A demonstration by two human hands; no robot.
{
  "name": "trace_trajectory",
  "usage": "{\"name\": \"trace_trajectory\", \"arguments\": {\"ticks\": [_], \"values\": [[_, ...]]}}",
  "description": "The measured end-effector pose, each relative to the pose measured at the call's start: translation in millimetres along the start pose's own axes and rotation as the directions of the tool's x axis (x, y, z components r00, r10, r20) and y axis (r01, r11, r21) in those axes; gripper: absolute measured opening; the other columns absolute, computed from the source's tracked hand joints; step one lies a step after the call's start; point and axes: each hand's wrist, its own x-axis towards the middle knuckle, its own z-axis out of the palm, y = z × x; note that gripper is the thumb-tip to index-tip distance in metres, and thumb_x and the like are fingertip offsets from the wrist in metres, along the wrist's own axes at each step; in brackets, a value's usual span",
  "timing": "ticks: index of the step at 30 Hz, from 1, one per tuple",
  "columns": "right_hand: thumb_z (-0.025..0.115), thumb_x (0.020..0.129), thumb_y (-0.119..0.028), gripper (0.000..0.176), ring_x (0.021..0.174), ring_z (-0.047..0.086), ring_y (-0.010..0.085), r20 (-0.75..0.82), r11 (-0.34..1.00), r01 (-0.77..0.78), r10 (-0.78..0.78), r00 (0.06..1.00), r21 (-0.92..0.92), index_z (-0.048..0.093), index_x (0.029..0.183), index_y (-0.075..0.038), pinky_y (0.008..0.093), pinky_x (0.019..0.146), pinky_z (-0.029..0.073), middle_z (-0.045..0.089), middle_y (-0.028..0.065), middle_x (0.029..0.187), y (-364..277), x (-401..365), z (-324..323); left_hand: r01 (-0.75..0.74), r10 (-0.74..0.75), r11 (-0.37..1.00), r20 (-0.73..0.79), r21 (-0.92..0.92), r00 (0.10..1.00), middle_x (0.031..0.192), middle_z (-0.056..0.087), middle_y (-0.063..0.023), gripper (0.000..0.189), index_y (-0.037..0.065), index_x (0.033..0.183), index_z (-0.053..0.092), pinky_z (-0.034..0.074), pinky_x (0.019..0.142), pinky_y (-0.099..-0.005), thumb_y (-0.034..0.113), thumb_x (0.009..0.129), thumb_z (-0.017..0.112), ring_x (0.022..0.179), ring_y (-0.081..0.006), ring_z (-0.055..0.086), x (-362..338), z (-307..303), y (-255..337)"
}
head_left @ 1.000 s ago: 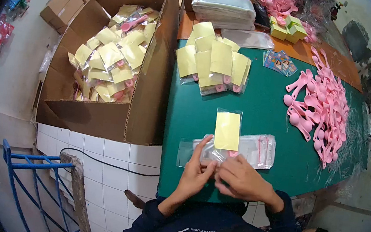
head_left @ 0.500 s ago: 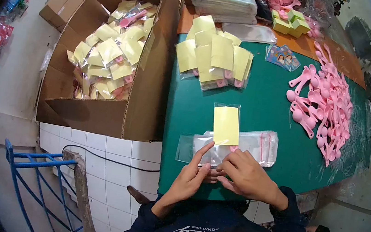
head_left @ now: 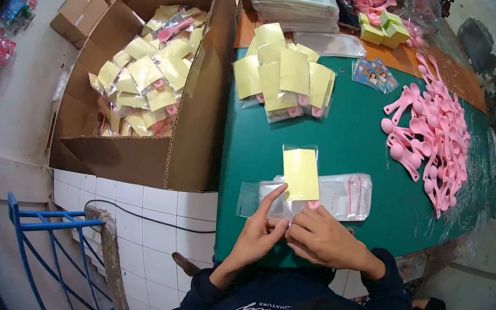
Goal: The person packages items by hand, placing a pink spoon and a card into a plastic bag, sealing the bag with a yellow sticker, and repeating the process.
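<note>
A clear plastic bag (head_left: 314, 152) with a yellow card (head_left: 301, 174) in it is between my hands at the table's near side. The pink end of a spoon (head_left: 314, 204) shows below the card. My left hand (head_left: 256, 236) holds the bag from the left, its index finger stretched along the card's lower left edge and its thumb near the bag's bottom. Closed at the bag's lower end, my right hand (head_left: 323, 237) pinches there, with its fingertips partly hidden. Under the packed bag lies a stack of flat clear bags (head_left: 351, 198).
Filled bags with yellow cards (head_left: 295, 71) are heaped farther back. Pink spoons (head_left: 439, 135) lie piled at right, near small picture cards (head_left: 374, 76) and yellow blocks (head_left: 384, 30). A large cardboard box (head_left: 203, 87) of filled bags stands left of the green table (head_left: 350, 130).
The bag with the yellow card has shifted slightly toward me and tilted. My right fingers have drawn together at its lower end; my left hand stays at its left side.
</note>
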Motion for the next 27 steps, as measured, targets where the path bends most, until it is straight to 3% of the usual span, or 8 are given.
{"name": "trace_trajectory", "arguments": {"ticks": [1, 4, 7, 10, 14, 17, 24, 27], "values": [[0.065, 0.076, -0.016, 0.021, 0.083, 0.051, 0.0241, 0.009, 0.999, 0.035, -0.035, 0.999, 0.013, 0.053, 0.088, -0.005, 0.0330, 0.075, 0.040, 0.049, 0.0078, 0.084, 0.2, 0.5, -4.9, -0.021, 0.021, 1.000, -0.018, 0.011, 1.000, 0.081, 0.063, -0.0077, 0.059, 0.014, 0.144, 0.020, 0.046, 0.066, -0.0222, 0.003, 0.092, 0.046, 0.071, -0.0092, 0.058, 0.7, 1.3, -0.5], [0.066, 0.076, -0.015, 0.021, 0.085, 0.051, 0.0224, 0.049, 0.901, 0.135, -0.170, 0.984, 0.412, 0.053, 0.089, -0.005, 0.0320, 0.075, 0.040, 0.050, 0.0075, 0.086, 7.4, -5.0, -24.6, -0.027, 0.017, 0.993, -0.088, -0.112, 0.996, 0.084, 0.063, -0.0071, 0.059, 0.014, 0.143, 0.021, 0.046, 0.065, -0.0207, 0.003, 0.092, 0.047, 0.071, -0.0070, 0.056, 5.1, 2.8, -2.8], [0.066, 0.076, -0.014, 0.021, 0.087, 0.051, 0.0241, 0.071, 0.740, -0.025, -0.031, 0.997, 0.672, 0.054, 0.090, -0.006, 0.0322, 0.076, 0.040, 0.051, 0.0082, 0.087, 39.2, -33.5, -69.8, 0.006, -0.021, 0.974, -0.065, -0.225, 0.998, 0.083, 0.063, -0.0068, 0.057, 0.013, 0.143, 0.022, 0.045, 0.062, -0.0205, 0.005, 0.092, 0.048, 0.069, -0.0050, 0.054, 5.2, 0.2, -5.3], [0.066, 0.077, -0.015, 0.022, 0.087, 0.051, 0.0267, 0.134, 0.879, -0.288, 0.255, 0.958, 0.380, 0.053, 0.091, -0.005, 0.0342, 0.075, 0.041, 0.051, 0.0093, 0.088, 39.8, -30.9, -93.6, 0.015, -0.019, 0.989, -0.022, -0.146, 1.000, 0.077, 0.063, -0.0047, 0.057, 0.013, 0.143, 0.023, 0.042, 0.058, -0.0202, 0.007, 0.092, 0.049, 0.065, -0.0036, 0.051, 4.1, -2.2, -6.3], [0.066, 0.076, -0.018, 0.024, 0.084, 0.052, 0.0282, -0.018, 0.987, -0.134, 0.136, 0.991, 0.091, 0.053, 0.092, -0.005, 0.0364, 0.072, 0.041, 0.050, 0.0113, 0.090, 15.5, -11.6, -42.8, -0.002, 0.001, 0.998, -0.018, -0.056, 1.000, 0.069, 0.059, -0.0014, 0.057, 0.014, 0.143, 0.022, 0.038, 0.054, -0.0200, 0.009, 0.092, 0.049, 0.061, -0.0027, 0.047, 3.2, 0.6, -5.7], [0.066, 0.076, -0.019, 0.024, 0.084, 0.051, 0.0276, 0.023, 0.989, -0.117, 0.115, 0.993, 0.092, 0.054, 0.092, -0.005, 0.0361, 0.072, 0.040, 0.048, 0.0110, 0.088, 5.8, -2.2, -23.5, 0.046, -0.046, 0.998, 0.007, -0.042, 0.999, 0.067, 0.057, -0.0001, 0.059, 0.015, 0.144, 0.020, 0.040, 0.055, -0.0208, 0.009, 0.092, 0.049, 0.062, -0.0035, 0.049, 1.1, 0.9, 1.2], [0.067, 0.072, -0.019, 0.028, 0.084, 0.051, 0.0241, 0.035, 0.998, -0.013, 0.016, 0.999, -0.067, 0.054, 0.092, -0.004, 0.0362, 0.074, 0.040, 0.049, 0.0078, 0.085, -2.1, 6.6, -14.1, 0.010, -0.010, 1.000, -0.022, -0.023, 1.000, 0.069, 0.057, -0.0032, 0.062, 0.016, 0.145, 0.019, 0.044, 0.057, -0.0229, 0.007, 0.092, 0.049, 0.063, -0.0056, 0.052, 2.7, 3.0, -1.8], [0.070, 0.069, -0.014, 0.028, 0.079, 0.049, 0.0232, 0.003, 0.997, -0.005, 0.005, 1.000, -0.074, 0.053, 0.089, -0.003, 0.0352, 0.067, 0.039, 0.047, 0.0074, 0.083, -3.3, 8.9, -11.1, -0.007, 0.008, 0.999, -0.019, 0.054, 1.000, 0.068, 0.057, -0.0029, 0.063, 0.017, 0.145, 0.018, 0.043, 0.055, -0.0229, 0.006, 0.091, 0.049, 0.061, -0.0053, 0.050, 2.3, 1.5, -2.0]]}}
